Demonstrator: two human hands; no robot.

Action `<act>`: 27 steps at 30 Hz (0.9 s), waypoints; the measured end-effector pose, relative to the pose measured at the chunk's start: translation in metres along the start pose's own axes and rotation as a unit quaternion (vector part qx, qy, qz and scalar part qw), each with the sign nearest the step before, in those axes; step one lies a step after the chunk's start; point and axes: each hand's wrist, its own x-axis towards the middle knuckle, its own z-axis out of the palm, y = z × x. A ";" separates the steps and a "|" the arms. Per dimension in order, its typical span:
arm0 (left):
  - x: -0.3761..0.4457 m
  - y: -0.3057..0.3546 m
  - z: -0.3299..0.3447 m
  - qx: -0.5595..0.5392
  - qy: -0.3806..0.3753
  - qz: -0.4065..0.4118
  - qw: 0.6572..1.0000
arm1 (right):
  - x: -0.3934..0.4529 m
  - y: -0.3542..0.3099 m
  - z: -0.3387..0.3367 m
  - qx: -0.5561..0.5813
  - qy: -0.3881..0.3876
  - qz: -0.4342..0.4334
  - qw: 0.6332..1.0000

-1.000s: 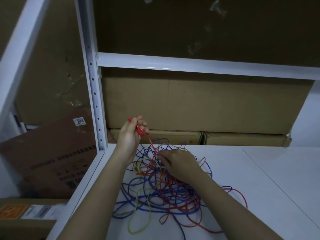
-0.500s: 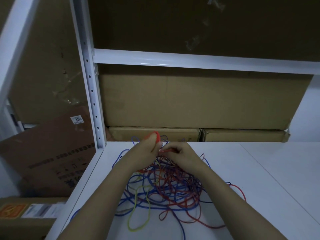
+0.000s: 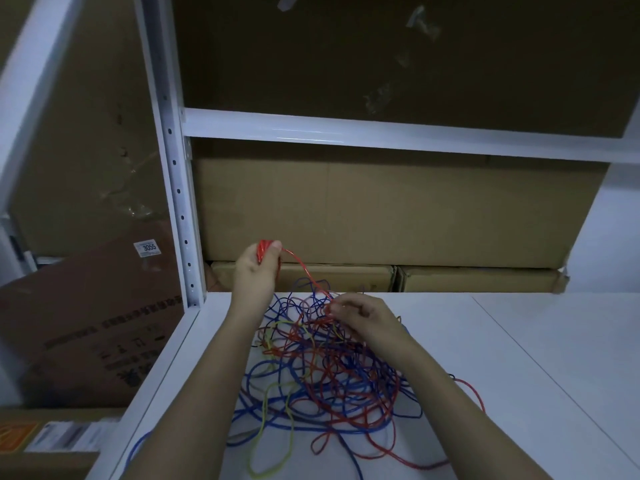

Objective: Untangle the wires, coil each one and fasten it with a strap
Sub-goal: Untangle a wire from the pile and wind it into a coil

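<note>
A tangle of red, blue and yellow-green wires lies on the white table. My left hand is raised above the pile's far left side, shut on a small bunch of red wire. From that bunch a red strand arcs down to my right hand, which pinches it at the top of the pile. No strap is visible.
A white perforated shelf post rises at the table's left corner, with a crossbeam above. Cardboard boxes stand behind the table. A leaning carton sits left of the table edge.
My left hand dropped to meet the right hand at the pile, then rose again up and left, drawing a length of red wire out. My right hand stayed on the pile.
</note>
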 end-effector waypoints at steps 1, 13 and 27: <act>0.001 0.001 0.002 -0.009 0.019 -0.006 1.000 | 0.000 -0.005 0.000 -0.028 -0.004 -0.025 0.999; 0.000 0.000 0.006 -0.008 -0.044 0.025 0.999 | 0.030 -0.013 -0.004 0.111 0.348 -0.047 0.930; -0.008 -0.002 0.015 0.150 -0.180 0.116 0.965 | 0.069 -0.020 -0.023 0.123 0.421 0.021 0.899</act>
